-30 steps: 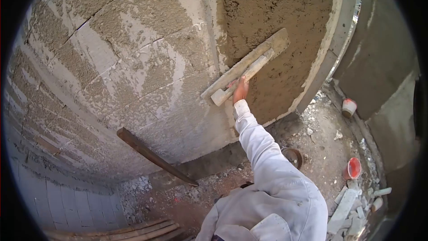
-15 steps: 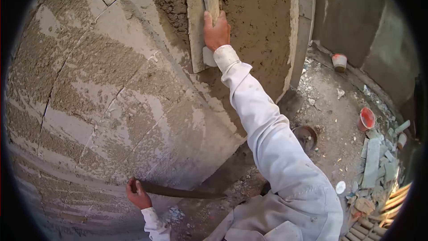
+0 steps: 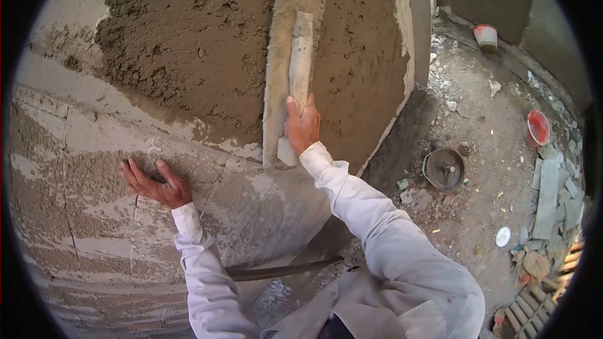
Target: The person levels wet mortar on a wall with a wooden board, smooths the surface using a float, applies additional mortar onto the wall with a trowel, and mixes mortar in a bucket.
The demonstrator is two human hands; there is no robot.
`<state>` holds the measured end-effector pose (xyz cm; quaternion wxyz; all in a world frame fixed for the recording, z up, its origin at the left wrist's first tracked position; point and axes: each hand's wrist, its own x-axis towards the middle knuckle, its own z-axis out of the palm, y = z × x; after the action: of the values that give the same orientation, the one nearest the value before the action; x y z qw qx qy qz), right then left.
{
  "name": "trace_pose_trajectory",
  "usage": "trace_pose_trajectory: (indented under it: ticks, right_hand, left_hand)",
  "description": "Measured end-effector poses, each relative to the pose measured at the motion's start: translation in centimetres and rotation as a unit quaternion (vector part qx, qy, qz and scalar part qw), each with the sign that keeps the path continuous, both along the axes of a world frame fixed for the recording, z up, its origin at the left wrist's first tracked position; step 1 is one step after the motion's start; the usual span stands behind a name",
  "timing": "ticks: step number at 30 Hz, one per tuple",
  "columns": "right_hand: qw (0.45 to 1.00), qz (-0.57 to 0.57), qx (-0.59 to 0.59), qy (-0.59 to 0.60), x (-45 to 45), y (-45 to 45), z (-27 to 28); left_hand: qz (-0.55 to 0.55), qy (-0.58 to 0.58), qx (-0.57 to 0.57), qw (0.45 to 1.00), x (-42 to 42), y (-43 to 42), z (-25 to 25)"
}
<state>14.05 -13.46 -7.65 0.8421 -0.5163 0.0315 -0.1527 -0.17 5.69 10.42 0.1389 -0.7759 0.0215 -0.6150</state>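
My right hand (image 3: 303,127) is wrapped round the lower end of the handle of a long plastering float (image 3: 274,97). The float lies lengthwise on a patch of wet brown mortar (image 3: 188,44), its lower end near the mortar's bottom edge. My left hand (image 3: 157,187) holds nothing; its fingers are spread at the rough block wall (image 3: 100,194), below the mortar. Whether its palm presses on the wall I cannot tell. Beneath my left sleeve, a dark narrow strip (image 3: 289,269) runs sideways, its left end hidden behind the arm.
On the ground to the right stand a round dark pan (image 3: 444,168), a red-rimmed bucket (image 3: 538,129) and a white-and-red bucket (image 3: 485,37). Broken slabs (image 3: 548,198) and a pale disc (image 3: 502,236) lie nearby. Stacked poles (image 3: 527,309) fill the lower right corner.
My left hand has left the end of the dark strip and moved up to the wall, fingers spread. The view has shifted upward; my right hand still grips the float, now lower in view.
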Motion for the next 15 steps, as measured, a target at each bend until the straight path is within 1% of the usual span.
trace_pose_trajectory:
  ticks: [2,3,4,6,7,11,13,15]
  right_hand:
    - [0.989,-0.031,-0.061,-0.135,0.3,0.1,4.8]
    - [0.985,-0.020,-0.087,-0.145,0.7,-0.1,6.6]
    - [0.982,-0.007,-0.113,-0.152,1.2,-0.3,7.8]
    - [0.982,0.011,-0.130,-0.139,1.9,-0.8,8.3]
    - [0.981,0.019,-0.141,-0.130,2.4,-1.1,7.3]
    - [0.994,-0.015,-0.083,-0.064,4.9,-2.4,0.3]
    - [0.998,-0.049,-0.035,-0.023,6.1,-2.5,-5.4]
    - [0.997,-0.076,-0.024,0.022,7.2,-2.9,-11.1]
  left_hand:
    - [0.148,-0.025,0.063,0.987,1.8,0.9,-0.7]
    - [0.120,-0.038,0.062,0.990,2.2,0.6,-0.5]
    - [0.107,-0.042,0.090,0.989,2.4,1.7,-0.7]
    - [0.119,-0.046,0.085,0.988,2.8,1.2,-1.1]
    - [0.120,-0.041,0.085,0.988,2.9,1.0,-1.2]
    - [0.105,-0.047,0.107,0.988,3.7,1.7,-1.7]
    - [0.078,-0.047,0.117,0.989,4.1,2.1,-1.9]
    - [0.041,-0.039,0.125,0.991,4.2,3.6,-1.9]
